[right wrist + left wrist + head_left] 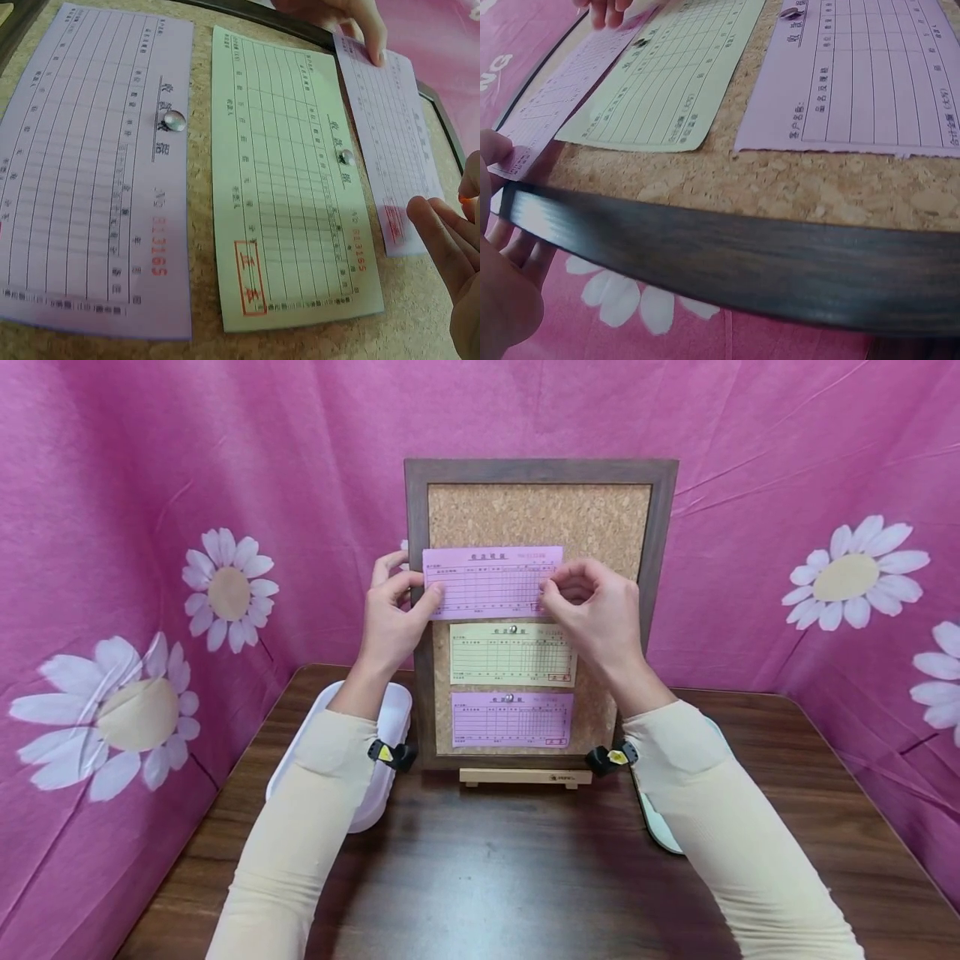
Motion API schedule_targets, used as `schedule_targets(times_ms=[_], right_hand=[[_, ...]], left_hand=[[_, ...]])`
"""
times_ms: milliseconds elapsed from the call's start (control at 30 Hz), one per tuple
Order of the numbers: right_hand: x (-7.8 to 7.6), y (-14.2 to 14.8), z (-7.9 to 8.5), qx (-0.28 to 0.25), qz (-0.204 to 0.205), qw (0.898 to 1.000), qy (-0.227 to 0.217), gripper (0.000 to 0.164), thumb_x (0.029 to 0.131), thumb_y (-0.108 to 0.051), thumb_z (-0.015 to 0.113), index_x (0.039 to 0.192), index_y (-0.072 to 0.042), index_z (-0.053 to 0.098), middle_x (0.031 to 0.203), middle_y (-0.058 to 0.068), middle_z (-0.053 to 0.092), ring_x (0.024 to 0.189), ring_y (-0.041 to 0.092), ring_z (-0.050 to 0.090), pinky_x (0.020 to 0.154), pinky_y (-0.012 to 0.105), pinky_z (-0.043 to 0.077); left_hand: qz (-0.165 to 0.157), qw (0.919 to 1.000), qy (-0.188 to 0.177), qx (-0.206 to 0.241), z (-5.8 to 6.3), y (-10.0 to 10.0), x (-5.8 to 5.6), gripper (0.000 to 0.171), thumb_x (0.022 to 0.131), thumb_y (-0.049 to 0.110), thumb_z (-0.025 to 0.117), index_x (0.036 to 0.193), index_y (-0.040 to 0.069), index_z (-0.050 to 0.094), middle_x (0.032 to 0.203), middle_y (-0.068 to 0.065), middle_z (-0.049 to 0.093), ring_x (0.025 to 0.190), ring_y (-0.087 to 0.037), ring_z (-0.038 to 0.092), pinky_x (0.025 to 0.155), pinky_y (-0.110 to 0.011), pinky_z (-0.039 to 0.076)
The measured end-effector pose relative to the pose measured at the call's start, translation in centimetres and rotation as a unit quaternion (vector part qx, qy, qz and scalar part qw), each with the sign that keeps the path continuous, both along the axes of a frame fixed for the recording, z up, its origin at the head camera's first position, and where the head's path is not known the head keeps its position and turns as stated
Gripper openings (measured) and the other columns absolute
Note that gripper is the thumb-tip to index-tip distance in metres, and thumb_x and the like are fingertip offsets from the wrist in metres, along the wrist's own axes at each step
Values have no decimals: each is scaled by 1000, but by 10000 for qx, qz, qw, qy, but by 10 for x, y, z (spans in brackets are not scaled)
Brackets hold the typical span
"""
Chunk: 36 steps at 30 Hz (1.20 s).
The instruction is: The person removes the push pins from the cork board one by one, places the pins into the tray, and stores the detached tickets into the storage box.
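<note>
A pink receipt slip [487, 581] lies against the upper part of a wood-framed cork board [540, 514]. My left hand [397, 610] pinches the slip's left end, thumb on its face and other fingers around the frame's edge. Over the slip's right end is my right hand [596, 610], thumb and fingertips brought together. Between them a small orange object [466, 199] shows, too hidden to identify. Below, a pale green slip [510, 656] and another pink slip [510, 722] hang on the cork, each with a silver pushpin [174, 121] at its top.
The board leans on a small wooden stand [525, 777] on a dark wood table [480, 877]. A white tray [390, 718] is partly behind the left arm, and a pale green tray [660, 822] is partly under the right arm. Pink flowered cloth [337, 427] hangs behind.
</note>
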State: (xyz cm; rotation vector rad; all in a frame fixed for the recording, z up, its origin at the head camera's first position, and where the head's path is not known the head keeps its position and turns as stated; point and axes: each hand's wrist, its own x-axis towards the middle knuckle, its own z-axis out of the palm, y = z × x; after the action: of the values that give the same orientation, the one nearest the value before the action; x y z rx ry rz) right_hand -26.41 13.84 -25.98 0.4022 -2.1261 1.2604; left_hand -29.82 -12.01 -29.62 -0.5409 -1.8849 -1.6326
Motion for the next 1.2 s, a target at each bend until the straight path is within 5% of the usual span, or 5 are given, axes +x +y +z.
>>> schedule_targets(times_ms=[200, 433, 800, 1200], right_hand=[[3, 11, -2, 36, -67, 9999, 104, 11, 94, -4, 75, 98, 6, 76, 94, 24, 80, 73, -14, 64, 73, 9, 55], [6, 22, -1, -151, -60, 9998, 77, 11, 94, -6, 77, 96, 5, 78, 93, 23, 81, 73, -12, 67, 73, 10, 56], [9, 40, 1, -450, -68, 9989, 144, 10, 93, -6, 79, 96, 4, 79, 74, -33, 69, 72, -9, 71, 71, 11, 56], [10, 52, -2, -790, 49, 9945, 690, 9, 93, -1, 76, 94, 8, 79, 78, -24, 76, 72, -5, 74, 71, 13, 59]], left_hand=[[-116, 9997, -69, 209, -1, -5, 2, 20, 95, 1, 73, 102, -18, 73, 144, -16, 53, 104, -6, 64, 93, -14, 54], [-280, 9983, -43, 511, -4, -11, 2, 20, 95, -3, 72, 103, -21, 72, 139, -9, 54, 95, 0, 69, 91, -14, 58], [-248, 9974, 22, 670, -6, -18, 2, 20, 94, -6, 70, 101, -25, 68, 129, -2, 56, 108, -4, 63, 93, -12, 56], [-217, 9954, 83, 932, -5, -29, 4, 20, 94, -9, 69, 104, -27, 68, 121, 2, 61, 105, -4, 67, 91, -14, 58]])
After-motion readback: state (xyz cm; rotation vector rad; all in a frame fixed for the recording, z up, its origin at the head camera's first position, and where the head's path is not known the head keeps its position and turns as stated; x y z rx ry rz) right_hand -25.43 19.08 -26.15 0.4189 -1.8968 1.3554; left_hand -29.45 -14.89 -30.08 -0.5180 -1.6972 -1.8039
